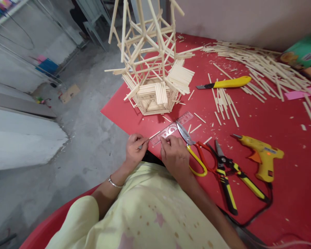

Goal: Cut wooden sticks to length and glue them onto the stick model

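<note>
My left hand (136, 149) is closed at the table's near edge, pinching a thin wooden stick (154, 135) that points toward the ruler. Beside it, my right hand (175, 155) has its fingers curled together over the near end of a clear plastic ruler (185, 118); what those fingertips hold, if anything, is hidden. Scissors (184, 133) with red and yellow handles lie right of that hand, their blade tip over the ruler. Just beyond the ruler stands a tower-like framework of wooden sticks (155, 90), with layered panels around its base.
On the red tabletop (282, 121) lie a yellow utility knife (232, 82), black-and-yellow cutters (226, 183) and a corded yellow glue gun (265, 152). Loose sticks (256, 65) pile up by the wall near a green package (302, 52). Short offcuts are scattered about.
</note>
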A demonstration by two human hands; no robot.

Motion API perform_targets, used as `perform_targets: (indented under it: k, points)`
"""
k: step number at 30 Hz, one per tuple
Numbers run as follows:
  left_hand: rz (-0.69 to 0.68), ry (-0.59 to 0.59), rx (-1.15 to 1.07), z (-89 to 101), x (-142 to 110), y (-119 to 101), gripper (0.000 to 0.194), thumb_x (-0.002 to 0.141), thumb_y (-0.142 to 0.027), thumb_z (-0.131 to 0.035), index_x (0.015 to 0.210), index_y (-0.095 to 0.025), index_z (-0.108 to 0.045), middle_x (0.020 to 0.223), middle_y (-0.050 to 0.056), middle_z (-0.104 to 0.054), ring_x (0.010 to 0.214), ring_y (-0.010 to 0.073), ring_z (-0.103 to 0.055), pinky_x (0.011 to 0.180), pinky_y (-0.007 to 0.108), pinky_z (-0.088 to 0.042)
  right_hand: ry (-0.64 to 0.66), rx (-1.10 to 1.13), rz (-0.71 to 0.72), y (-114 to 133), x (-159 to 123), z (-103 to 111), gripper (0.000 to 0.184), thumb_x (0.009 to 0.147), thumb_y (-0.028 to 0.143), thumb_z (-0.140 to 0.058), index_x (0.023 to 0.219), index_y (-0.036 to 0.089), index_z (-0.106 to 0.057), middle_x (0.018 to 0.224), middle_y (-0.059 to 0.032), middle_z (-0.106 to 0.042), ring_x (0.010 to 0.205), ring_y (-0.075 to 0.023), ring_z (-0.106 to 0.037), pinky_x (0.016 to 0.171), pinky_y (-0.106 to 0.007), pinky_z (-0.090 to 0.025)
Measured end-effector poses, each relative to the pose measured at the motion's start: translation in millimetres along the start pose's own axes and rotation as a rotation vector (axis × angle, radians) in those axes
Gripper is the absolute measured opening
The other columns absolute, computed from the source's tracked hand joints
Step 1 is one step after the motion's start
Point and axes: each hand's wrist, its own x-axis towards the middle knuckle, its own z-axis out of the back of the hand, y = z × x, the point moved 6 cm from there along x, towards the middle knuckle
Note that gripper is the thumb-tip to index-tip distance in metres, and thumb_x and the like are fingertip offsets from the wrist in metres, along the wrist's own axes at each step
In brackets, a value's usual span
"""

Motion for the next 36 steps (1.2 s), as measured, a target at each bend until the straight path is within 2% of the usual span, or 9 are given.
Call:
perform_targets:
  k: [22,36]
  points:
    - [-0.077,0.002,0.069,0.8,-1.4,-6.0,0.014,0.091,-0.024,-0.065,0.094,-0.023,-0.078,0.085,0.005,-0.064,0.079,0.0174,-0.058,0.073,0.035,-0.048,-0.036,-0.036,0.007,0.0,-2.1,-2.1,0.033,0.1,0.021,-0.047,0.13,0.023,-0.062,0.109,-0.0093,-0.062,0.093,-0.0232,-0.046,0.074,-0.037,-0.033]
    - [-0.063,0.018,0.074,-0.3,-2.1,-3.6,0.015,0.092,-0.026,-0.063,0.093,-0.023,-0.078,0.086,0.005,-0.064,0.079,0.017,-0.057,0.073,0.034,-0.047,-0.02,-0.045,0.015,-0.1,-2.0,-2.2,0.033,0.101,0.022,-0.046,0.129,0.022,-0.063,0.107,-0.0099,-0.061,0.093,-0.0234,-0.046,0.075,-0.037,-0.034]
